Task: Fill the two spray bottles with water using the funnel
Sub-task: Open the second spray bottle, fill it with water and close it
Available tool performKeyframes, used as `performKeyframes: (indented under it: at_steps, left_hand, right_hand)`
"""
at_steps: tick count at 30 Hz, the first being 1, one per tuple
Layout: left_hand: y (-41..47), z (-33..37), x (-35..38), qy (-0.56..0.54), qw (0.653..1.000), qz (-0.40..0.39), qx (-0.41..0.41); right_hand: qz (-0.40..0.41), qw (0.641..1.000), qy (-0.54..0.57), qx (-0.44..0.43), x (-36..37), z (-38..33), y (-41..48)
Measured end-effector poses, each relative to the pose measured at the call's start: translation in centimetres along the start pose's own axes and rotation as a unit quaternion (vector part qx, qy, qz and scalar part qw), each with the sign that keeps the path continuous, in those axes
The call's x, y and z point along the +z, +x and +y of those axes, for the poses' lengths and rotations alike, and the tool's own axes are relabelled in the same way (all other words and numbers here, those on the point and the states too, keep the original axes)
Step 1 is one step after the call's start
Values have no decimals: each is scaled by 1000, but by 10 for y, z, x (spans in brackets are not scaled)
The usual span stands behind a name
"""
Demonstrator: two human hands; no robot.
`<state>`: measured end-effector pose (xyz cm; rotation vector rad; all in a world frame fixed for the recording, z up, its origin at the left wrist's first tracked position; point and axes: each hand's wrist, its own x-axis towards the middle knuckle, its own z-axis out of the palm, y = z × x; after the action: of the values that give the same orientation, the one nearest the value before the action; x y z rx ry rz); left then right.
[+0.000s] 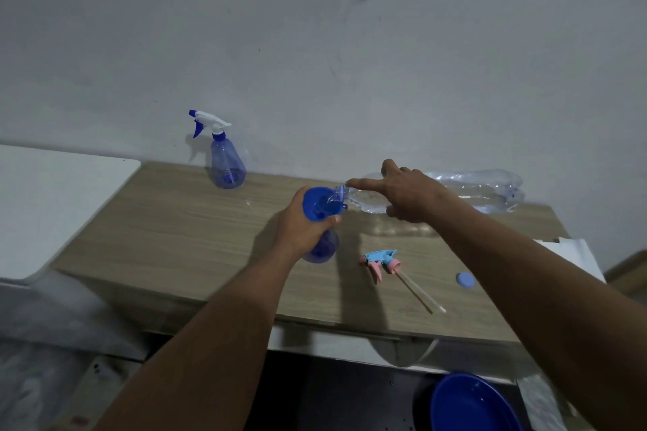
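Observation:
A blue funnel (pixel 320 204) sits in the neck of a blue spray bottle (pixel 324 248) standing on the wooden table (pixel 182 238). My left hand (pixel 304 228) grips this bottle just under the funnel. My right hand (pixel 408 194) holds a large clear water bottle (pixel 476 191) tipped on its side, its mouth over the funnel. A second blue spray bottle (pixel 227 163) with a white and blue trigger head stands by the wall. A pink and light blue spray head (pixel 383 261) with its tube lies on the table.
A blue bottle cap (pixel 465 280) lies near the table's right front. White paper (pixel 574 255) covers the right corner. A white surface (pixel 52 199) adjoins the table on the left. A blue basin (pixel 472 402) sits on the floor below.

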<state>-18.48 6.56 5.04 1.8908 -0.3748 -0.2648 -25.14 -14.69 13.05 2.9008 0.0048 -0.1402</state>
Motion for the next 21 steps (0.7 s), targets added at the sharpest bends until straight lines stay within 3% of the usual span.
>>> performKeyframes:
  at_steps: [8,13,21]
  left_hand:
    - [0,0,0,-2,1000,3,-5]
    - [-2,-1,0,-16,1000,7,5]
    - [-4,0,1,-25,1000,13,7]
  right_hand:
    - [14,1000,18,-5,5,3,-1]
    - [50,993,104,-4,5,4,1]
    - [188,930,311,61,-7,12,15]
